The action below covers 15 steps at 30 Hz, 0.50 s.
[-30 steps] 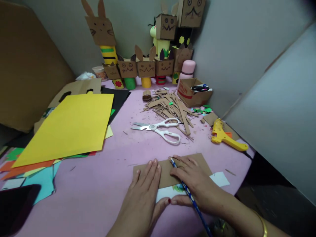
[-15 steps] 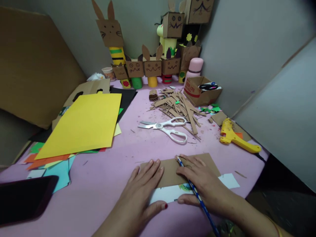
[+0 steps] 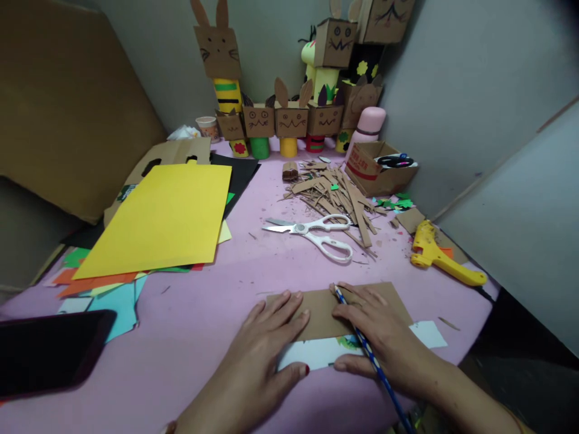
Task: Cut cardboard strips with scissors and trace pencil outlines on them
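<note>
A brown cardboard strip [image 3: 323, 310] lies on the pink table [image 3: 194, 337], overlapping a white printed card [image 3: 316, 354]. My left hand [image 3: 265, 346] rests flat on the strip's left end, fingers spread, thumb on the white card. My right hand [image 3: 377, 334] presses on the strip's right half and holds a blue dotted pencil [image 3: 371, 358], its tip touching the cardboard near the top edge.
White scissors [image 3: 319, 232] lie beyond the strip, next to a heap of cardboard offcuts [image 3: 339, 193]. A yellow glue gun [image 3: 441, 259] is at right, a small open box [image 3: 380, 169] behind it. Yellow paper [image 3: 167, 220] over coloured sheets at left, black phone [image 3: 45, 349] near left, cardboard rabbit figures [image 3: 292, 117] at back.
The view has shifted so everything sits further right and slightly lower in frame. Both hands stay on the cardboard strip with the pencil in the same grip.
</note>
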### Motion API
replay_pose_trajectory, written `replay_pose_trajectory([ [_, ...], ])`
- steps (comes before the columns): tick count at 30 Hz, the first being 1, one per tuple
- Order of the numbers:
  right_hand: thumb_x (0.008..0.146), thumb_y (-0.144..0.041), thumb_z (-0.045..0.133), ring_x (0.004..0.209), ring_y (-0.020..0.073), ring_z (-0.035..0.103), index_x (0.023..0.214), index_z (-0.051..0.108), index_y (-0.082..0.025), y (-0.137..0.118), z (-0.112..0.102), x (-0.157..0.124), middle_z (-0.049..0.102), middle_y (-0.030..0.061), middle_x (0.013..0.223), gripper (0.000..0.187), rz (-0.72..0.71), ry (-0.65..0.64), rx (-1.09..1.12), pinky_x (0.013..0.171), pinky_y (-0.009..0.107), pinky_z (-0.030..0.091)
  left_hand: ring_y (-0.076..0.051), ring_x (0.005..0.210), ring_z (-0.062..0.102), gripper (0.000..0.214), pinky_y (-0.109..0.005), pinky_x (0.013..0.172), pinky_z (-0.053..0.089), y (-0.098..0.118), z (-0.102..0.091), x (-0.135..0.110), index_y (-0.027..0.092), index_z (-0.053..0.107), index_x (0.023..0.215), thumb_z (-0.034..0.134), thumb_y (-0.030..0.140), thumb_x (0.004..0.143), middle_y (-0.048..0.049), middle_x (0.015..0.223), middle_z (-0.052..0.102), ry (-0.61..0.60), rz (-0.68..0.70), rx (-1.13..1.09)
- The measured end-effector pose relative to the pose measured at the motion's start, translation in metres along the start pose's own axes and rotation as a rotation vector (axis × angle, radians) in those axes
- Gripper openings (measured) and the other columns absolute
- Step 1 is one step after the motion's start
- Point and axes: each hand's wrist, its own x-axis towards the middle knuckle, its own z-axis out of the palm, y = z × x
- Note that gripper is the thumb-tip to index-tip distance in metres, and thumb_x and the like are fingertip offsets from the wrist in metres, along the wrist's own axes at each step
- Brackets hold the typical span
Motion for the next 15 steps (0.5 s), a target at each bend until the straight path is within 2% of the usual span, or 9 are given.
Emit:
replay_pose_trajectory([
  [6, 0.075, -0.05, 0.065, 0.129, 0.0338, 0.038, 0.111, 0.056, -0.017, -0.0002, 0.0008, 0.0002, 0.049, 0.019, 0.134, 0.05, -0.005, 0.009, -0.002, 0.099, 0.056, 0.036, -0.027, 0.135, 0.026, 0.061, -0.059, 0.104, 0.026, 0.0018, -0.001, 0.0005, 0.03, 0.035, 0.137, 0.054, 0.045, 0.081, -0.0055, 0.147, 0.031, -0.006, 0.009, 0.021],
  [11, 0.074, -0.051, 0.065, 0.128, 0.0325, 0.039, 0.112, 0.056, -0.018, -0.0005, 0.0006, 0.0007, 0.051, 0.0181, 0.133, 0.051, -0.002, 0.02, 0.013, 0.1, 0.053, 0.036, -0.026, 0.134, 0.029, 0.054, -0.058, 0.104, 0.029, 0.0024, 0.0001, 0.0038, 0.03, 0.04, 0.134, 0.054, 0.038, 0.083, -0.0055, 0.145, 0.035, 0.031, 0.004, 0.022],
  [15, 0.074, -0.052, 0.065, 0.129, 0.0323, 0.038, 0.112, 0.056, -0.018, -0.0001, 0.0013, 0.0002, 0.051, 0.0177, 0.132, 0.052, -0.002, 0.031, 0.016, 0.101, 0.054, 0.035, -0.028, 0.133, 0.03, 0.056, -0.059, 0.104, 0.027, 0.0026, -0.0006, 0.0045, 0.028, 0.042, 0.134, 0.057, 0.04, 0.081, -0.007, 0.144, 0.037, 0.009, 0.004, 0.022],
])
